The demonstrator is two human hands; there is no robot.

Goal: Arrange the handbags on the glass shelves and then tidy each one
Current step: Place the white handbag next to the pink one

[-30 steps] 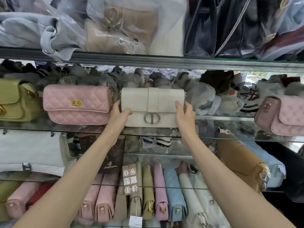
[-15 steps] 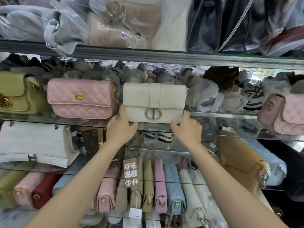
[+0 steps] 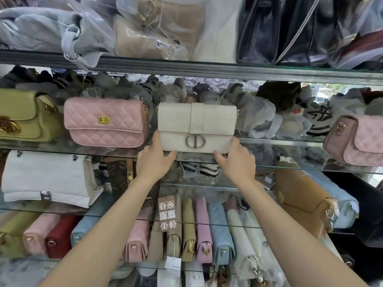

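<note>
A cream handbag (image 3: 196, 121) with a round silver clasp stands upright on the middle glass shelf (image 3: 275, 154). My left hand (image 3: 155, 160) grips its lower left corner, thumb under the base. At the lower right corner my right hand (image 3: 236, 160) does the same. A pink quilted handbag (image 3: 105, 123) with a gold clasp sits just left of it, a small gap between them. Farther left stands an olive-green handbag (image 3: 22, 117). Another pink quilted handbag (image 3: 356, 139) rests at the right end of the shelf.
Behind the bags, plastic-wrapped items (image 3: 259, 112) fill the back of the shelf. The top shelf (image 3: 186, 68) carries bagged goods. Below lie a white handbag (image 3: 47, 179), a tan handbag (image 3: 300, 199) and a row of several upright bags (image 3: 203, 228).
Both hands slid from the cream handbag's sides down to its bottom corners. The bag now stands squarer on the shelf, and the camera has tilted up slightly.
</note>
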